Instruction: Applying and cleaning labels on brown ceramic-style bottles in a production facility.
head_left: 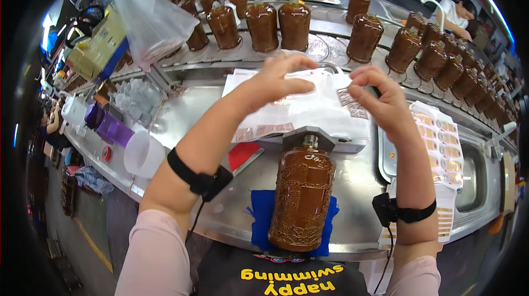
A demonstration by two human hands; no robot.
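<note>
A label (346, 96) is pinched off the sheet (308, 109) by both hands, left (275, 80) and right (380, 97); the near bottle (302, 194) is not yet labelled.

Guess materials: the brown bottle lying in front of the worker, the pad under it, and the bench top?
Brown bottle: looks like glazed ceramic or moulded glass; glossy highlights over raised relief patterning, can't tell which. Blue pad: soft cloth or foam; matte, edges rumpled. Bench top: brushed stainless steel by its look; grey metallic sheen with dull reflections. Both hands, left and right, are on a paper label sheet.
</note>
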